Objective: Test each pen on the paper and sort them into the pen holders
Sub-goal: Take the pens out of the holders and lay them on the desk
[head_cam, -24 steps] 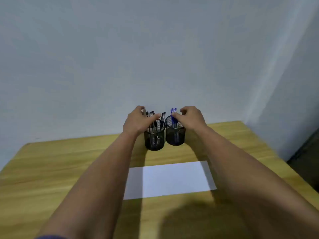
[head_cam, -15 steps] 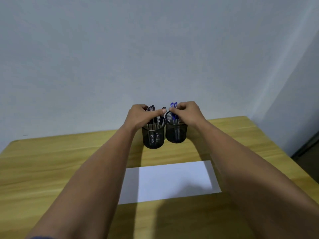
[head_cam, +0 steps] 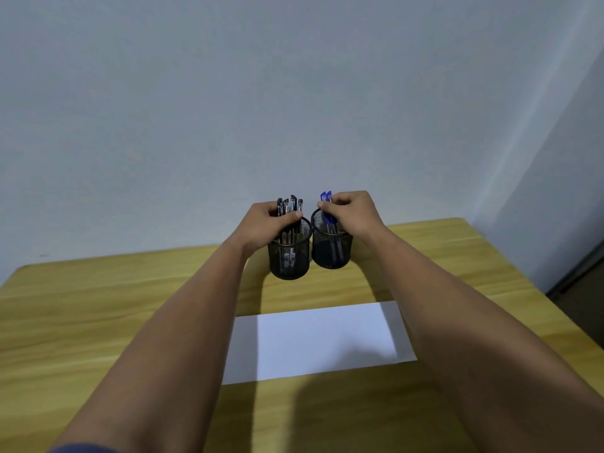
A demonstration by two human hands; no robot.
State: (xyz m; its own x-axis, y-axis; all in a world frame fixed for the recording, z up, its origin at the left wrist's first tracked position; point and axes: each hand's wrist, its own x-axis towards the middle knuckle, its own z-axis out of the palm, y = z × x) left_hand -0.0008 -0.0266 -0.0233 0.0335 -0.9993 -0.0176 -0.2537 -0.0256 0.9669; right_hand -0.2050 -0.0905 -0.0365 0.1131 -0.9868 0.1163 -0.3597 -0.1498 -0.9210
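Two black mesh pen holders stand side by side at the back of the wooden table. The left holder [head_cam: 289, 259] contains several black pens [head_cam: 292, 204], and my left hand [head_cam: 266, 225] grips that bunch with fingers and thumb curled round it. The right holder [head_cam: 332, 250] contains blue pens [head_cam: 327, 199], which my right hand [head_cam: 351, 212] pinches near their caps. A blank white sheet of paper [head_cam: 322, 340] lies flat on the table in front of the holders, between my forearms.
The wooden table [head_cam: 98, 305] ends against a pale wall behind the holders. Its right edge borders a dark floor area at the far right [head_cam: 585, 289]. My two forearms stretch over the table on either side of the paper.
Both hands have closed round the pens in their holders. The camera has tilted, so the holders and paper sit lower in view.
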